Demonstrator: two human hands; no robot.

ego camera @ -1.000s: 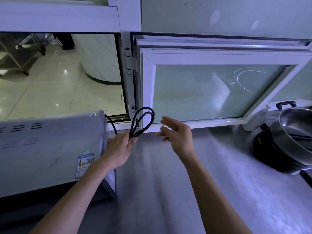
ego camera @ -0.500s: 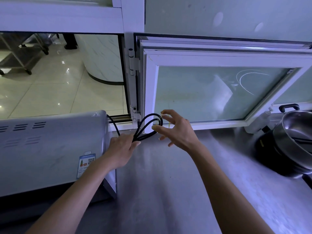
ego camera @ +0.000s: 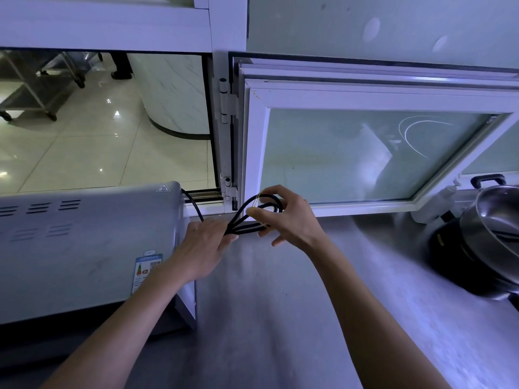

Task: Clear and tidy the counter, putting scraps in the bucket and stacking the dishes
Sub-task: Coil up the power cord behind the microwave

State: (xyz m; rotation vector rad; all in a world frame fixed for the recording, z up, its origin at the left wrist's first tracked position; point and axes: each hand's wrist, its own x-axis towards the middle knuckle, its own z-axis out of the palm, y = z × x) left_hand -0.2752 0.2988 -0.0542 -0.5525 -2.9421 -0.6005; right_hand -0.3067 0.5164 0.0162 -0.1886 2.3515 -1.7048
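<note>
Left hand (ego camera: 205, 245) grips a folded black cord (ego camera: 254, 217) above the surface (ego camera: 280, 318), right of a grey appliance (ego camera: 84, 248); right hand (ego camera: 283, 217) pinches the cord's loops, stretching a thin yellow band (ego camera: 257, 198)

The counter (ego camera: 280, 318) is dull brushed metal, the pot (ego camera: 497, 220) shiny steel, the cord (ego camera: 252, 217) smooth black rubber.

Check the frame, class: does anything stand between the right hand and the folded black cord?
Nothing visible does. The right hand already touches the loop end of the black cord, stretching a thin yellow band over it; the left hand grips the bundle.
</note>
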